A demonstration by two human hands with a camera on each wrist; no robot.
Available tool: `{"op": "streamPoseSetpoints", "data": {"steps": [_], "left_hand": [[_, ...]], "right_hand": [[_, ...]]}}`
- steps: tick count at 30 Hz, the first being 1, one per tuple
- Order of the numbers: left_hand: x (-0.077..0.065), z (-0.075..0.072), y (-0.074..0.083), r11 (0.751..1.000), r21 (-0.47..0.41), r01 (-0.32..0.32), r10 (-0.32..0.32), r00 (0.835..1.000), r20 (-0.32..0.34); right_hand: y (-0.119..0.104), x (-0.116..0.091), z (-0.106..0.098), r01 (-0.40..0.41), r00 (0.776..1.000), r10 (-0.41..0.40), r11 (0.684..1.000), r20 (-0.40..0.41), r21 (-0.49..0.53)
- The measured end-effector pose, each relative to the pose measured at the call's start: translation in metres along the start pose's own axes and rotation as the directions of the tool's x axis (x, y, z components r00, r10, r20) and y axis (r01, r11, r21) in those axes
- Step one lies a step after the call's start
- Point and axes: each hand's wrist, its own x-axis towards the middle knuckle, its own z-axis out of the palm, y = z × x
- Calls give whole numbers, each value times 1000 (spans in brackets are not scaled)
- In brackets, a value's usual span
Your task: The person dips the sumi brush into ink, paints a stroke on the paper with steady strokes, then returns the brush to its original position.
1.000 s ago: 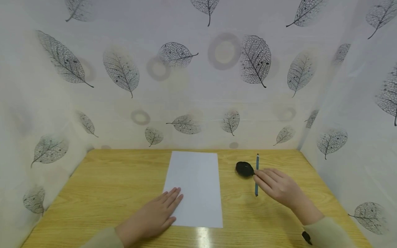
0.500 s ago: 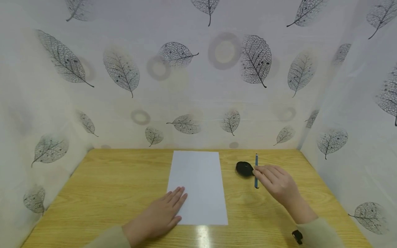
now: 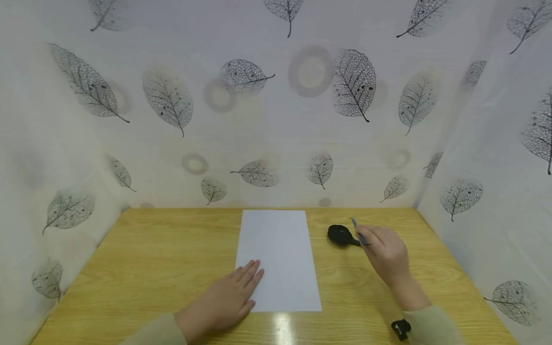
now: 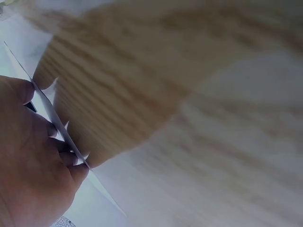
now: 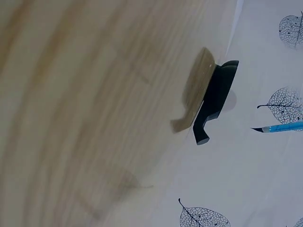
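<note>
In the head view a white sheet of paper (image 3: 276, 258) lies on the table. My left hand (image 3: 228, 296) rests flat on its lower left part, fingers straight. In the left wrist view the same hand (image 4: 38, 156) lies along the sheet's edge. My right hand (image 3: 385, 254) holds a slim blue writing brush (image 3: 360, 232), tilted, over the right side of the table. The brush (image 5: 284, 127) shows a dark pointed tip in the right wrist view, where the fingers are out of sight. Close by sits a small black dish with a short handle (image 3: 339, 235).
The wood-grain table (image 3: 172, 258) is bounded at the back and sides by a pale curtain (image 3: 276, 124) printed with leaves. A black strap or device (image 3: 401, 329) sits at the right wrist. Light reflects near the table's front edge.
My right hand has picked up the blue brush from beside the black dish and turned it, its wrist shifting left. My left hand and the paper have slid slightly right.
</note>
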Motion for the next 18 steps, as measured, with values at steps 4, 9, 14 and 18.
{"op": "streamPoseSetpoints", "data": {"steps": [4, 9, 14, 18], "left_hand": [[0, 1, 0, 1000, -7, -4, 4, 1000, -10], [0, 2, 0, 1000, 7, -11, 11, 1000, -19], [1, 2, 0, 999, 31, -27, 28, 999, -18], [1, 2, 1, 999, 39, -36, 37, 999, -15]], "right_hand": [[-1, -3, 3, -112, 993, 112, 994, 31, -5], [-4, -5, 4, -236, 970, 236, 972, 62, 3], [-5, -8, 6, -352, 934, 349, 935, 80, 31], [-3, -12, 7, -438, 897, 430, 897, 106, 66]]}}
